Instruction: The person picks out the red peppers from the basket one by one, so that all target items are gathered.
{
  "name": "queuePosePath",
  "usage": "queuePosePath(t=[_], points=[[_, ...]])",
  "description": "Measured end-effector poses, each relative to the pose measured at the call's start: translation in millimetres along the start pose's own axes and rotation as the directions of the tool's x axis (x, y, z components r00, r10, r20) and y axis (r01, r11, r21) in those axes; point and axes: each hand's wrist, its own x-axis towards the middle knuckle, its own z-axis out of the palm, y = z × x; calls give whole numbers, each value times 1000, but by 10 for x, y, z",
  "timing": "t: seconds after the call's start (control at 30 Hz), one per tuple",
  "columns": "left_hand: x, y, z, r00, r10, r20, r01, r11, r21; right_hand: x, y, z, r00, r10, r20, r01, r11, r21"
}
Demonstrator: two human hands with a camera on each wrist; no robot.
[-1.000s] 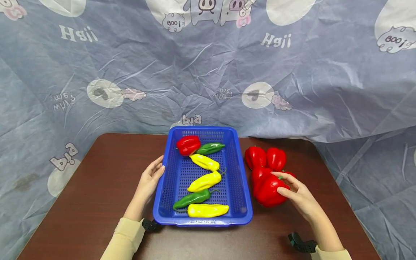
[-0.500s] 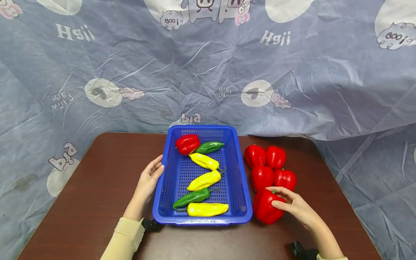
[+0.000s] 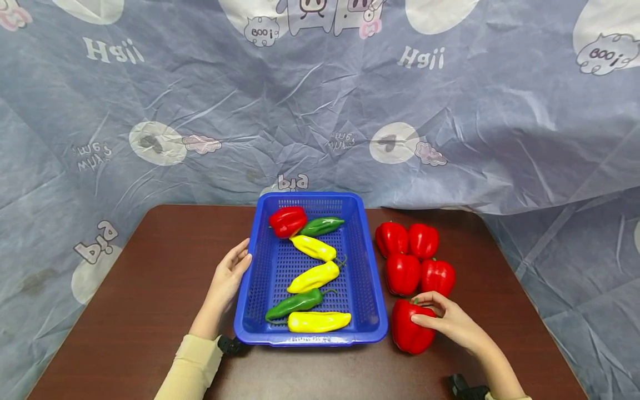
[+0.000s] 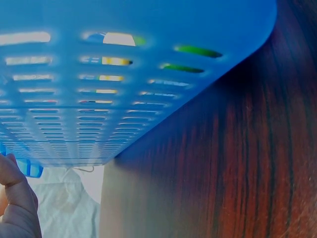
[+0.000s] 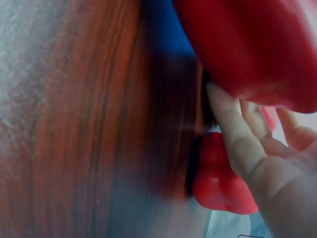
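Along the left rim of the blue basket [image 3: 243, 311], my left hand [image 3: 229, 276] rests its fingertips against the outside edge. In the left wrist view a bent finger [image 4: 19, 191] shows near the basket's slotted wall. My right hand [image 3: 452, 322] holds a red bell pepper [image 3: 411, 336] from its right side, with the thumb on top and fingers behind near the green stem. The pepper sits low over the table, just right of the basket's front corner. In the right wrist view it fills the top right, and fingers [image 5: 233, 124] reach under its edge.
Inside the basket lie a red bell pepper [image 3: 288, 222], green peppers [image 3: 299, 304] and yellow peppers [image 3: 320, 321]. Several more red bell peppers [image 3: 403, 274] are grouped on the brown table [image 3: 175, 266] right of the basket. A patterned grey-blue cloth [image 3: 300, 111] hangs behind.
My right hand has brought the red bell pepper toward the table's front, away from the other red peppers, uncovering the ones behind it. My left hand stays at the basket's rim.
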Motion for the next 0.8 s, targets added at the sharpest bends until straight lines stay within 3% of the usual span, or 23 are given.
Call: queuePosePath(t=[0.2, 0.43, 0.8], points=[[-2, -1, 4, 1000, -4, -5, 4, 1000, -2, 2, -10, 82, 993, 59, -104, -61, 998, -19], [4, -1, 8, 1000, -3, -2, 3, 1000, -16, 3, -1, 197, 963, 140, -232, -142, 990, 7], [3, -11, 5, 1000, -3, -8, 3, 1000, -12, 5, 110, 317, 931, 187, -312, -162, 981, 106]])
